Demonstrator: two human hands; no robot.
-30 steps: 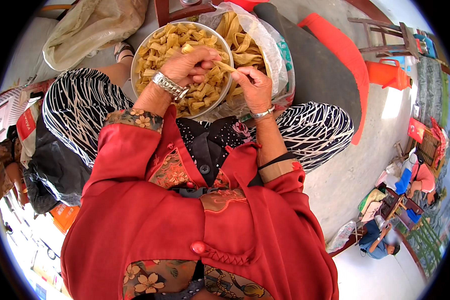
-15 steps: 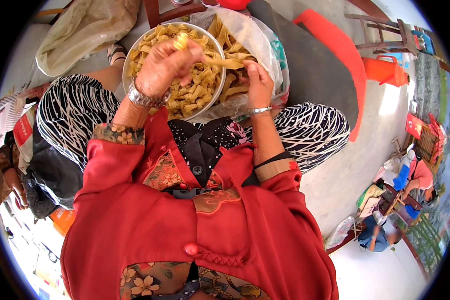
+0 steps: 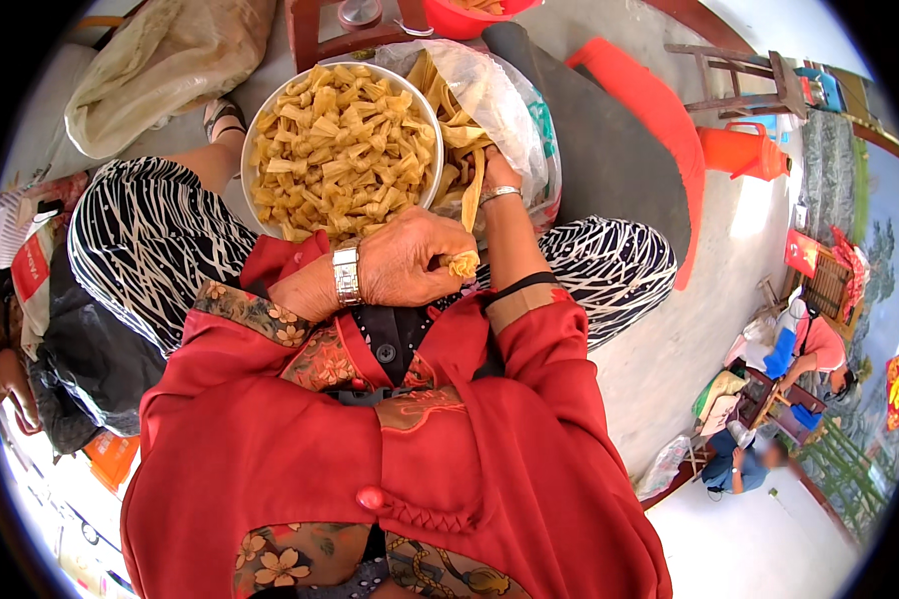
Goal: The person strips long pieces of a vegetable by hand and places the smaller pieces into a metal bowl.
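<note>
Her left hand (image 3: 410,268) pinches a long, wrinkled yellow strip (image 3: 467,225) beside the round metal bowl (image 3: 270,120) of knotted pieces; her right hand (image 3: 491,165) grasps strips inside the clear plastic bag (image 3: 514,110).

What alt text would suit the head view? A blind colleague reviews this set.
A seated person's left hand pinches one end of a yellow strip while the right hand reaches into a clear plastic bag of more strips. A round bowl heaped with tied yellow knots rests on their lap.
</note>
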